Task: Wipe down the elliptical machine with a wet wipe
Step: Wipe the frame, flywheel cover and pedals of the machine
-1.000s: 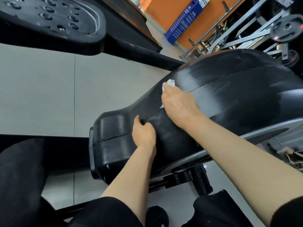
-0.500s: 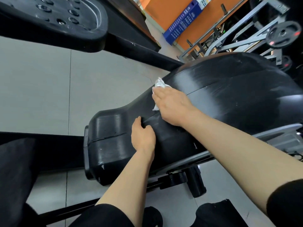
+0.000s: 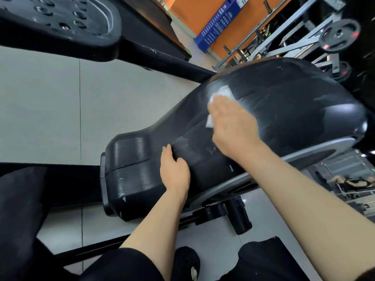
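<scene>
Head view — one entry, hands and machine.

Right hand (image 3: 233, 126): pressing a white wet wipe (image 3: 222, 93) flat against the black plastic shroud of the elliptical machine (image 3: 284, 110); fingers are lying extended over the wipe, not curled round it, apparently so the palm can be spreading pressure across the curved housing. Wipe edges are showing beyond the fingertips and at the thumb side.

Left hand (image 3: 174, 169): resting on the shroud's narrower near end, fingers laid over its upper edge and holding nothing loose — judged to be bracing the body while leaning in.

Foot pedal (image 3: 67, 21): sitting upper left, studded, untouched.

Blue sign (image 3: 218, 23): standing against the orange wall (image 3: 192, 11); its white lettering is too small to be read. No brand mark is showing on the shroud.

Weight plates (image 3: 338, 36): hanging on a rack, upper right.
</scene>
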